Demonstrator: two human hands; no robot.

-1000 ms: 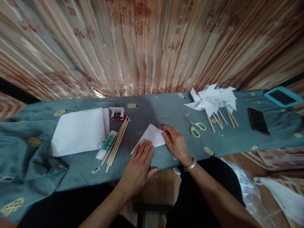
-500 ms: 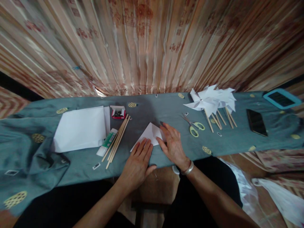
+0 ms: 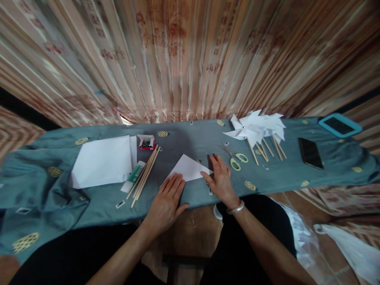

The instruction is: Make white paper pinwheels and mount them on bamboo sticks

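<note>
A sheet of white paper [image 3: 187, 166], folded into a triangle, lies on the cloth in front of me. My left hand [image 3: 166, 200] rests flat on its left corner, fingers stretched out and thumb apart. At the right corner is my right hand [image 3: 221, 178], its thumb touching the paper and its fingers spread on the cloth. Scissors [image 3: 234, 157] with pale green handles lie just beyond my right hand. Several wooden sticks [image 3: 145, 176] lie left of the paper, partly over a green and white box [image 3: 134, 175].
A stack of white paper [image 3: 101, 162] lies on the left. Behind the sticks stands an open red box [image 3: 146, 142] of small dark items. Several paper pinwheels [image 3: 258, 126] lie at the right, then a phone [image 3: 310, 152] and a blue-framed tablet [image 3: 340, 125]. A patterned curtain [image 3: 178, 59] hangs behind.
My right hand has slid right along the folded paper to its corner, uncovering more of the triangle. My left hand stays on the left corner. The whole view has shifted slightly.
</note>
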